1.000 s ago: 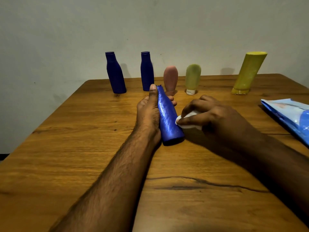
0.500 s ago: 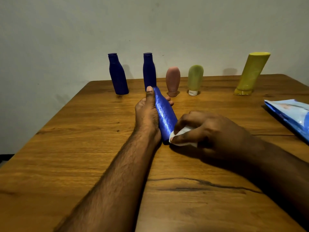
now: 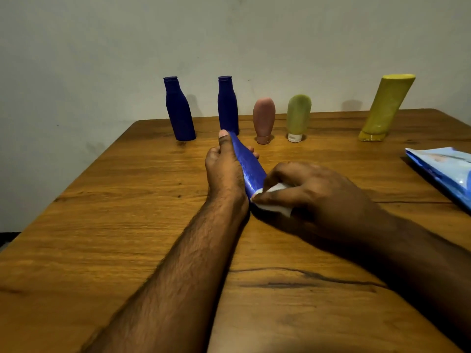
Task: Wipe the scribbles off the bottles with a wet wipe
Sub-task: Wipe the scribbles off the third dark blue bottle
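We're holding the blue bottle [image 3: 248, 169] down on the tabletop [image 3: 127, 225] in our left hand [image 3: 224, 166], neck pointing away. Our right hand [image 3: 305, 192] is pinching the wet wipe [image 3: 274, 200] against its near end, so we're probably wiping lengthwise next.

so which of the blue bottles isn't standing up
The blue bottle gripped in the left hand, tipped over and wiped by the right hand; the other two dark blue bottles stand upright at the back.

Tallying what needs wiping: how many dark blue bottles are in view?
3. Two stand at the table's far edge, far-left bottle and its neighbour; the held bottle lies in the left hand.
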